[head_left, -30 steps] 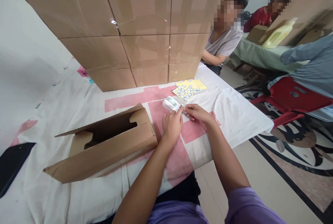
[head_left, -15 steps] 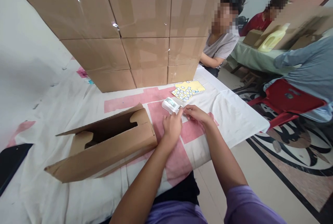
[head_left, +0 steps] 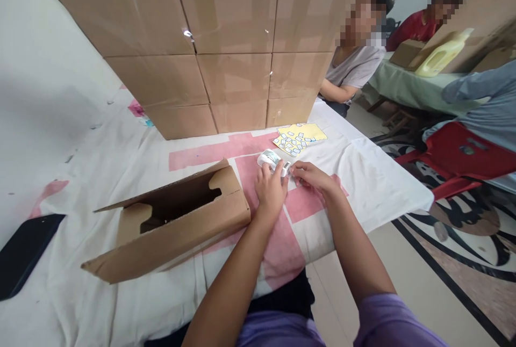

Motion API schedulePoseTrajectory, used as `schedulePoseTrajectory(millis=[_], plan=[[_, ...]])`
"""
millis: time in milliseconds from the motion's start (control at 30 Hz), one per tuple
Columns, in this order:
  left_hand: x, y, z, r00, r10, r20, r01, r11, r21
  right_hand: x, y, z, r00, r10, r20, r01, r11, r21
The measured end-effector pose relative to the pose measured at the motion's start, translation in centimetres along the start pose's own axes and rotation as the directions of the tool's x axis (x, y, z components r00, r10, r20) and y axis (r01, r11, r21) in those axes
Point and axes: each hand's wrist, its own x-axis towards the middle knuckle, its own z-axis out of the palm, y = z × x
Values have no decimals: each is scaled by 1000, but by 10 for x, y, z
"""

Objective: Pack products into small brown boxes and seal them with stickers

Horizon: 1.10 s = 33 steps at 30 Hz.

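Note:
A small white tape dispenser (head_left: 266, 157), rounded at its far end, lies low over the tablecloth, with a narrower end towards the right. My left hand (head_left: 271, 188) grips it from the near side, fingers over its edge. Close to that narrow end, my right hand (head_left: 309, 175) is closed in a pinch; whatever its fingertips hold is too small to make out. Just beyond the hands lies a yellow sheet (head_left: 320, 131) covered with several small white pieces or printed shapes edged in blue.
An open cardboard box (head_left: 173, 245) lies left of my forearms. Taped cartons (head_left: 234, 78) stand stacked at the back. A black phone (head_left: 26, 255) rests at the far left. A person (head_left: 355, 67) sits beyond the cartons; a red chair (head_left: 471, 153) is at right.
The view has shifted, so everything sits slightly further right. My left fingers have moved from a pointing pose at the dispenser's narrow end to spread over its near side. My right hand stays pinched.

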Motion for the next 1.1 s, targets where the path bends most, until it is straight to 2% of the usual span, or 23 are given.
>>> schedulePoseTrajectory(millis=[167, 300, 433, 667, 800, 867, 933, 1000, 1100], plan=[[0, -2, 2, 1000, -18, 9, 18, 999, -31, -1, 9, -8, 999, 32, 4, -32, 999, 35], [0, -2, 1, 1000, -12, 3, 12, 999, -39, -8, 7, -12, 998, -13, 64, 2, 985, 170], [-1, -3, 0, 1000, -13, -15, 12, 999, -49, -11, 2, -9, 998, -41, 43, 29, 970, 241], [0, -5, 3, 995, -88, -54, 83, 992, -93, -11, -1, -6, 993, -118, 16, 109, 957, 267], [1, -7, 4, 993, -108, -49, 95, 970, -225, -11, -4, -4, 989, -135, 55, 118, 962, 248], [1, -7, 2, 990, -128, -52, 101, 930, -353, -17, -10, 0, 984, -158, 80, 136, 964, 228], [-1, -5, -6, 989, -136, -63, 82, 846, -527, -29, -19, 7, 976, -208, 63, 190, 958, 215], [-7, -1, -19, 990, -119, -77, 34, 728, -685, -47, -30, 17, 962, -273, 21, 263, 943, 206], [-26, 6, -47, 993, -59, -103, -44, 624, -780, -79, -43, 33, 945, -326, 6, 318, 926, 205]])
